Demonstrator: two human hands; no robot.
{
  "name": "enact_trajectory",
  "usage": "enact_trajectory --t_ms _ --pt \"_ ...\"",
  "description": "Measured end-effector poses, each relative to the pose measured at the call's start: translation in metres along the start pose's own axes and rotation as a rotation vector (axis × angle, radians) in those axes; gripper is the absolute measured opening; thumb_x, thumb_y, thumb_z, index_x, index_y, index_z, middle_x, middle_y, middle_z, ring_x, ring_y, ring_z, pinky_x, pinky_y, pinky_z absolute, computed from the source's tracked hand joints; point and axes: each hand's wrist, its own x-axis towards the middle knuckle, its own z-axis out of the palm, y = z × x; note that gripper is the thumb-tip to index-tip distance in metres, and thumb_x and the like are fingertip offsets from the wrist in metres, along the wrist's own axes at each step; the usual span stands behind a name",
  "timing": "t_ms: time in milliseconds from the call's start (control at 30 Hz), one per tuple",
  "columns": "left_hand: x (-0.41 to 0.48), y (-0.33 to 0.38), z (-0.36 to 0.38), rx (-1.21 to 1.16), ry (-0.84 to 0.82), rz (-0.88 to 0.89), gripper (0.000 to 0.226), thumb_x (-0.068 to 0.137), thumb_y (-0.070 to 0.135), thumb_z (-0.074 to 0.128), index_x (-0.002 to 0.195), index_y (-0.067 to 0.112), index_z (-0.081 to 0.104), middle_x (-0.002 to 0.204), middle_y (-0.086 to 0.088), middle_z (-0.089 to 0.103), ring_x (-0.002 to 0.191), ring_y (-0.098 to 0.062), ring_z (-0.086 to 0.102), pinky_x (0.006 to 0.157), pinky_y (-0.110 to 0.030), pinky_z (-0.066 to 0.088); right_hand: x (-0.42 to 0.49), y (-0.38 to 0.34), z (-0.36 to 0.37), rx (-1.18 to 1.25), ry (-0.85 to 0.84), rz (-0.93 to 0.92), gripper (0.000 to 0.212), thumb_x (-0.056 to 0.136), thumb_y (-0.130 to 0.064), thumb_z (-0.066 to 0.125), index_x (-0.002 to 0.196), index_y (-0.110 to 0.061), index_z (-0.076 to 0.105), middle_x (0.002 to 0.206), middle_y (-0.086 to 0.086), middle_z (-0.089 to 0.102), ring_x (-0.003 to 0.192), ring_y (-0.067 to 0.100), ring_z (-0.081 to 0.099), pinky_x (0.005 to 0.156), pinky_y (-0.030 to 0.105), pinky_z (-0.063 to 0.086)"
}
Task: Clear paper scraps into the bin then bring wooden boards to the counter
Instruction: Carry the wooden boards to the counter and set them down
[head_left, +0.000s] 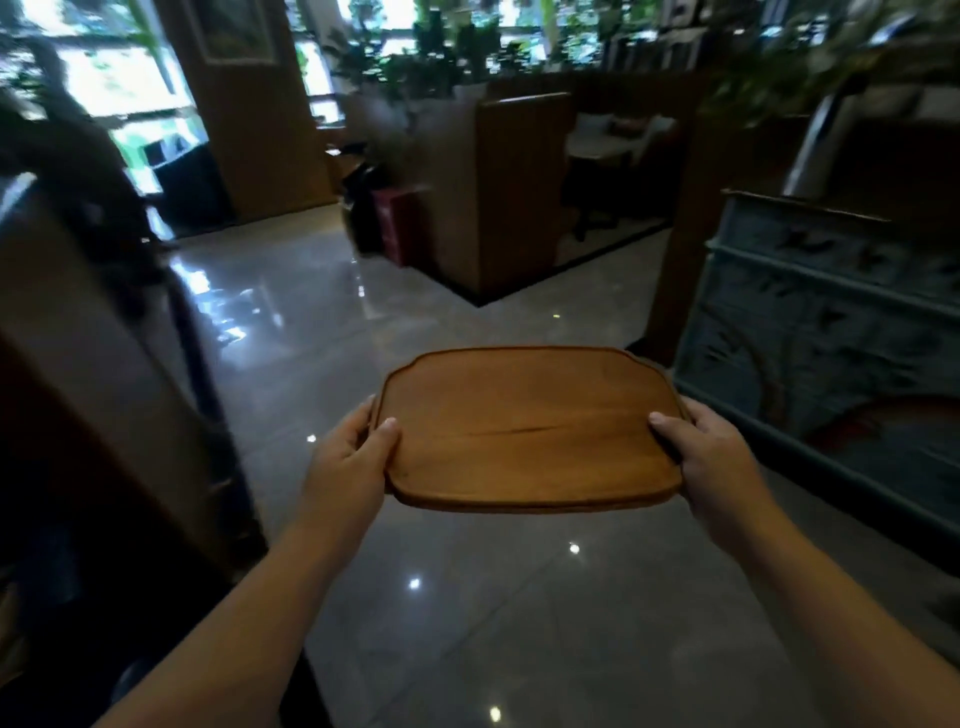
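Observation:
A brown wooden board (530, 431) with rounded, notched corners is held flat in front of me above the shiny floor. My left hand (348, 457) grips its left edge, thumb on top. My right hand (711, 452) grips its right edge the same way. The board's top is bare. A thin second edge shows under its front rim, so there may be another board beneath; I cannot tell. No paper scraps and no bin can be made out.
Glossy grey tiled floor (467, 597) stretches ahead. A carved blue-green cabinet (821, 322) stands close on the right. Dark wooden furniture (104, 415) lines the left. A wooden booth partition (514, 192) with plants stands ahead. A blurred dark person (88, 156) is at far left.

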Motion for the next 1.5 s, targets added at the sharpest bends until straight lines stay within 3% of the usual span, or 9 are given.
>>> enact_trajectory --t_ms 167,300,500,767,1100,1200,1300,1400,1500 --pt "0.052 0.016 0.099 -0.025 -0.172 0.071 0.03 0.089 0.025 0.054 0.093 0.051 0.067 0.086 0.012 0.073 0.077 -0.012 0.066 0.074 -0.045 0.056 0.031 -0.013 -0.076 0.015 0.183 0.007 0.019 0.091 -0.025 0.058 0.108 -0.023 0.066 0.102 0.009 0.072 0.088 0.026 0.07 0.065 0.036 0.053" --pt "0.094 0.014 0.155 -0.037 -0.374 0.055 0.025 0.09 0.032 0.051 0.098 0.052 0.065 0.078 0.007 0.071 0.065 -0.013 0.063 0.064 -0.038 0.057 0.051 -0.012 -0.116 -0.003 0.318 0.016 0.02 0.091 -0.025 0.058 0.108 -0.023 0.067 0.101 0.008 0.074 0.089 0.027 0.07 0.067 0.037 0.052" --pt "0.167 0.002 0.234 -0.019 -0.567 0.013 0.03 0.092 0.033 0.051 0.088 0.06 0.062 0.079 0.003 0.071 0.065 -0.019 0.063 0.072 -0.049 0.059 0.087 -0.007 -0.147 -0.02 0.526 0.01 0.016 0.093 -0.025 0.057 0.105 -0.023 0.067 0.086 0.0 0.076 0.075 0.02 0.072 0.055 0.029 0.054" --pt "0.264 0.015 0.331 -0.021 -0.861 0.082 0.025 0.093 0.032 0.049 0.096 0.056 0.057 0.078 0.01 0.072 0.063 -0.013 0.068 0.056 -0.025 0.055 0.138 -0.001 -0.169 0.002 0.789 -0.01 0.015 0.093 -0.024 0.056 0.103 -0.023 0.068 0.094 0.0 0.076 0.083 0.017 0.071 0.062 0.027 0.054" --pt "0.317 0.01 0.474 0.05 -0.987 0.101 0.032 0.093 0.039 0.047 0.124 0.041 0.047 0.092 0.005 0.07 0.069 -0.009 0.069 0.051 -0.017 0.051 0.196 0.014 -0.246 0.022 0.98 -0.029 0.017 0.092 -0.023 0.057 0.099 -0.022 0.072 0.097 0.003 0.076 0.087 0.019 0.071 0.068 0.032 0.053" --pt "0.326 0.011 0.527 0.034 -1.037 0.091 0.024 0.094 0.035 0.046 0.116 0.044 0.046 0.082 0.016 0.071 0.066 -0.007 0.068 0.048 -0.015 0.05 0.219 0.019 -0.286 0.067 0.998 -0.027 0.019 0.092 -0.024 0.058 0.105 -0.019 0.071 0.099 0.006 0.075 0.088 0.022 0.071 0.066 0.032 0.054" --pt "0.336 0.015 0.599 0.036 -1.045 0.102 0.026 0.094 0.032 0.047 0.118 0.043 0.049 0.072 0.003 0.068 0.054 -0.003 0.064 0.042 -0.015 0.045 0.251 0.018 -0.346 0.069 1.015 -0.03 0.017 0.092 -0.022 0.058 0.095 -0.021 0.074 0.093 0.007 0.076 0.084 0.023 0.072 0.065 0.034 0.053" --pt "0.343 0.025 0.666 0.037 -1.045 0.105 0.025 0.094 0.032 0.047 0.103 0.055 0.051 0.071 0.01 0.064 0.054 0.0 0.062 0.042 -0.014 0.044 0.282 0.01 -0.406 0.06 1.014 -0.038 0.017 0.092 -0.022 0.057 0.095 -0.02 0.074 0.093 0.007 0.076 0.082 0.021 0.072 0.061 0.029 0.054" --pt "0.351 0.037 0.724 0.006 -1.034 0.097 0.024 0.095 0.033 0.044 0.108 0.05 0.054 0.07 0.012 0.069 0.056 -0.003 0.064 0.043 -0.016 0.046 0.313 -0.005 -0.46 0.048 0.981 -0.035 0.018 0.093 -0.022 0.056 0.096 -0.022 0.074 0.091 0.002 0.077 0.079 0.019 0.072 0.055 0.021 0.054"
